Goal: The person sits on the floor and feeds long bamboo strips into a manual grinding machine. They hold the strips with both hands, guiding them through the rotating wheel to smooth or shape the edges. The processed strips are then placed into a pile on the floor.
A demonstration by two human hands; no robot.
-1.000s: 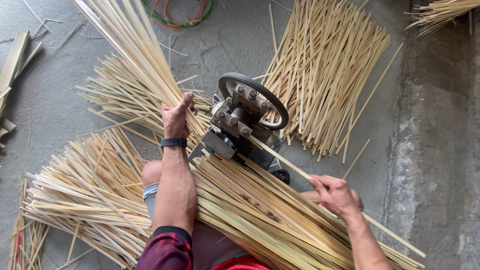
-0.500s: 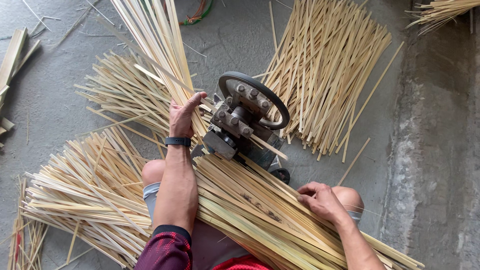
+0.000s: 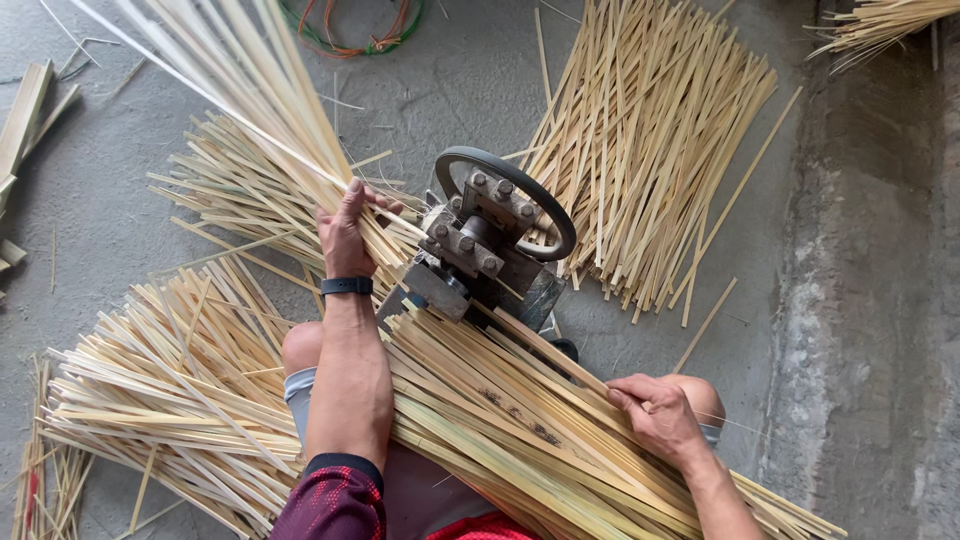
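A small metal machine with a round wheel and bolted rollers stands on the concrete floor between my knees. My left hand, with a dark band on the wrist, grips thin bamboo slivers that come out of the machine's far side and fan up to the left. My right hand rests closed on a bundle of wider bamboo strips lying across my lap, its fingers around one strip that points into the machine.
Heaps of split bamboo lie all around: one pile at the back right, one at the left, one behind the machine. Coloured wire lies at the back. A rough concrete ledge runs along the right.
My left hand has drawn the slivers further out and swung them left. My right hand has slid down the strip toward my lap, and the strip has fed into the machine.
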